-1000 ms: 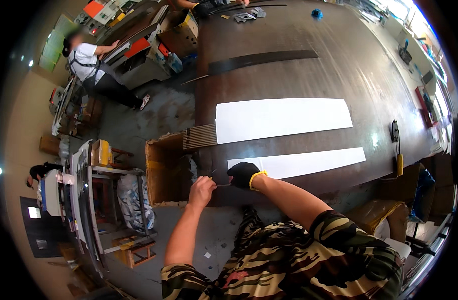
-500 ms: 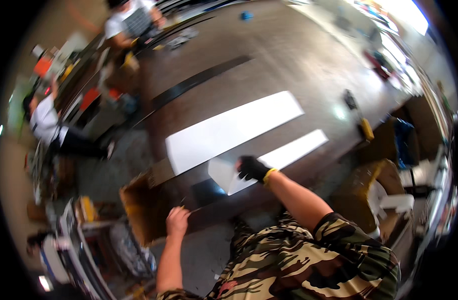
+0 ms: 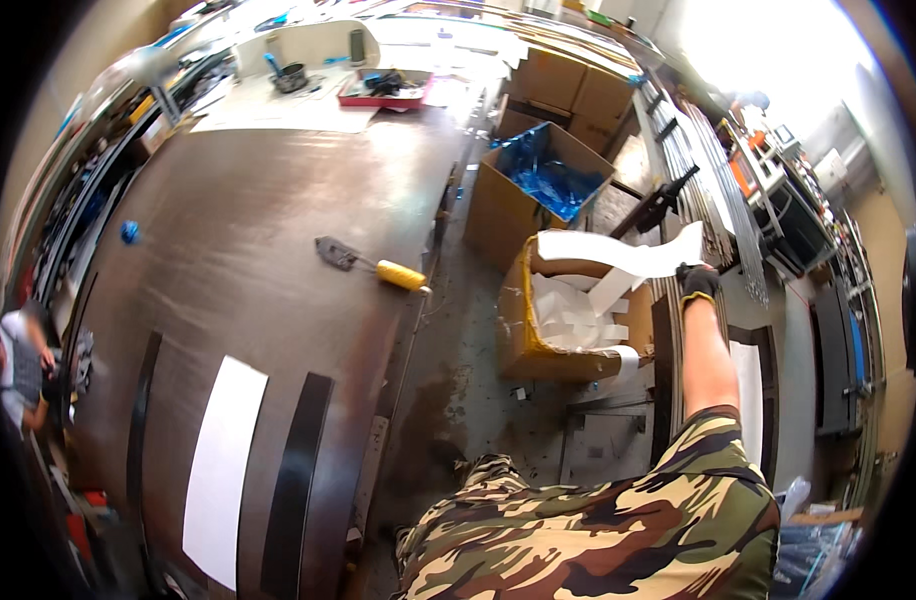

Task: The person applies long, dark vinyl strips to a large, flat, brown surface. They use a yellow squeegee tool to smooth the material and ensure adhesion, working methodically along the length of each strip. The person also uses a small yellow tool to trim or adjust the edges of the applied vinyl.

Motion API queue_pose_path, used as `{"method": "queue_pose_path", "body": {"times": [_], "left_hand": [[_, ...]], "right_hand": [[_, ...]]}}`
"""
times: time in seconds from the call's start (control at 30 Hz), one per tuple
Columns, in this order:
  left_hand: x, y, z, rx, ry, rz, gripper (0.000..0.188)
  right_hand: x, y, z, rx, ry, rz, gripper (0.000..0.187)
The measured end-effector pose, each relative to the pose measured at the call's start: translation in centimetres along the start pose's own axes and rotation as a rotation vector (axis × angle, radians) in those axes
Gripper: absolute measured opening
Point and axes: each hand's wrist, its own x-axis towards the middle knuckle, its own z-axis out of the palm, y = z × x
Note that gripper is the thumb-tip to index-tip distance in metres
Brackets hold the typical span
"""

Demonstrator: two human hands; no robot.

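White strip (image 3: pixel 633 261) held over the scrap box (image 3: pixel 548 364) by the gloved right hand (image 3: pixel 699 283).

At the right of the scrap box, the strip's right end appears to be gripped in closed fingers, while its curled length is stretched across the box's opening above white scraps (image 3: pixel 568 310). The left hand is out of view, so its state cannot be told. Well left of the box, a white panel (image 3: pixel 223 470) and a black strip (image 3: pixel 296 490) are laid on the table (image 3: pixel 228 220). The step in hand is judged to be discarding; for that, the strip would need to be lowered inside the rim and the grip loosened.
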Motion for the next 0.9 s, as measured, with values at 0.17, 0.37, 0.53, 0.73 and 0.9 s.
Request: {"method": "queue_pose_path", "body": {"times": [0.17, 0.37, 0.53, 0.73, 0.9], "left_hand": [[-0.8, 4.8, -4.6, 0.129, -0.071, -0.252, 0.033], [-1.3, 7.8, -2.9, 0.039, -0.043, -0.243, 0.032], [-7.7, 8.7, -1.8, -0.124, 0.075, -0.497, 0.036], [-12.3, 9.7, -1.6, -0.07, 0.113, -0.558, 0.041], [-11.9, 6.6, -2.8, -0.063, 0.267, -0.507, 0.04]], "right_hand": [[-10.7, 1.2, 10.7, 0.758, -0.125, 0.239, 0.01], [-13.6, 5.3, 17.4, -0.421, -0.659, -0.459, 0.051], [-33.6, -16.5, 20.5, -0.229, -0.859, -0.769, 0.086], [-50.4, -23.4, 28.4, -0.184, -0.816, -1.257, 0.076], [-54.3, -22.0, 26.8, -0.331, -0.919, -1.035, 0.041]]}}
